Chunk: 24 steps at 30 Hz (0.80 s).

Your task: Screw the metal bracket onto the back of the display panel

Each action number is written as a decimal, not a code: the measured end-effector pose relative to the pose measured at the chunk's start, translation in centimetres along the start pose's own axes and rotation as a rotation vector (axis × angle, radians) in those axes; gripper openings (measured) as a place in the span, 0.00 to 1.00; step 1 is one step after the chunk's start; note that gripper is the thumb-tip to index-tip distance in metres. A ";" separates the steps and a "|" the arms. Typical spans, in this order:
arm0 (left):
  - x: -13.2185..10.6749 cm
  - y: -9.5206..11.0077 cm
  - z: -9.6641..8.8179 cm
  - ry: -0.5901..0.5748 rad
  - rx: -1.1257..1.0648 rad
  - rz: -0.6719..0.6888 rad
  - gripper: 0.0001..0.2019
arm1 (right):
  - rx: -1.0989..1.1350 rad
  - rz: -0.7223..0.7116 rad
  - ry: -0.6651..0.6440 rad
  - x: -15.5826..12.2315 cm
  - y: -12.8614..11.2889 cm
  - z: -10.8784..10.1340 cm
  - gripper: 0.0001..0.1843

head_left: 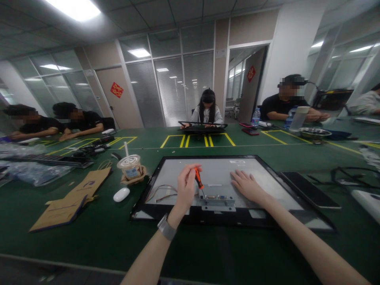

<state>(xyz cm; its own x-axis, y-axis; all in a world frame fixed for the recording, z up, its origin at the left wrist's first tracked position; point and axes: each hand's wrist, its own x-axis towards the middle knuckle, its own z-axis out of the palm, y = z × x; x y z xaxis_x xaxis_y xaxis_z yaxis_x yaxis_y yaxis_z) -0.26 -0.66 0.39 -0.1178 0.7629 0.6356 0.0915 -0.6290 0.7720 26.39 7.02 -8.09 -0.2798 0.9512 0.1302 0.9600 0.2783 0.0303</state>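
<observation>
An orange-and-black screwdriver (198, 178) is gripped in my left hand (187, 184), its shaft slanting down to a metal bracket (219, 202) with connector ports. The bracket lies near the front edge of a black-framed display panel (172, 168), back side up on the table. My right hand (247, 185) rests flat, fingers spread, on the panel's grey back, right of the bracket. Thin cables (162, 193) run across the panel left of my left hand. Whether the screwdriver tip sits in a screw is too small to tell.
Left of the panel are a lidded drink cup (130, 168), a white mouse (121, 194) and a brown paper bag (71, 198). A dark phone-like slab (308, 189) and black cables (347, 174) lie right. Across the green table, a person (208, 111) handles another panel; other people sit further off.
</observation>
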 end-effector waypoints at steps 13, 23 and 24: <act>0.1 0.5 0.0 -0.008 -0.030 -0.037 0.14 | 0.007 -0.003 0.020 0.2 0.4 0.7 0.32; 0.0 0.6 0.2 -0.054 -0.025 -0.018 0.14 | -0.015 -0.005 -0.001 0.1 0.1 0.2 0.32; 0.0 0.5 0.2 -0.058 -0.046 -0.031 0.15 | -0.015 -0.002 -0.005 0.1 0.1 0.1 0.32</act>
<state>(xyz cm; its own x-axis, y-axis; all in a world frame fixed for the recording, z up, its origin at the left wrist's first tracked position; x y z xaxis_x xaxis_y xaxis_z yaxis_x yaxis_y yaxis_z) -0.01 -0.93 0.74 -0.0627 0.7886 0.6117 0.0427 -0.6102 0.7911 26.46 7.11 -8.19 -0.2817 0.9512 0.1256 0.9595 0.2781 0.0456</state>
